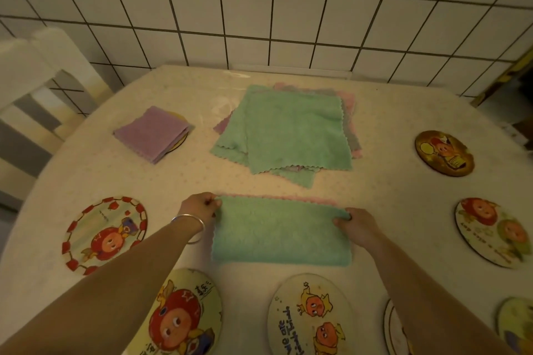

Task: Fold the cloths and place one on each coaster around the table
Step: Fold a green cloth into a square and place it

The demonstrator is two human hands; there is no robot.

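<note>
A green cloth [281,232] lies folded in half as a wide rectangle on the table in front of me, a pink edge showing along its far side. My left hand [200,207] pinches its far left corner. My right hand [353,225] grips its far right corner. Behind it sits a loose pile of unfolded cloths [288,130], green on top, pink and grey beneath. A folded purple cloth [153,132] rests on a coaster at the back left. Several round cartoon coasters lie bare around the table, such as one coaster [105,235] at the left and another coaster [310,315] near me.
The table [389,190] has a pale dotted covering and stands against a white tiled wall [259,8]. A white chair [31,89] stands at the left edge. More coasters lie at the right: coaster [444,153], coaster [493,232].
</note>
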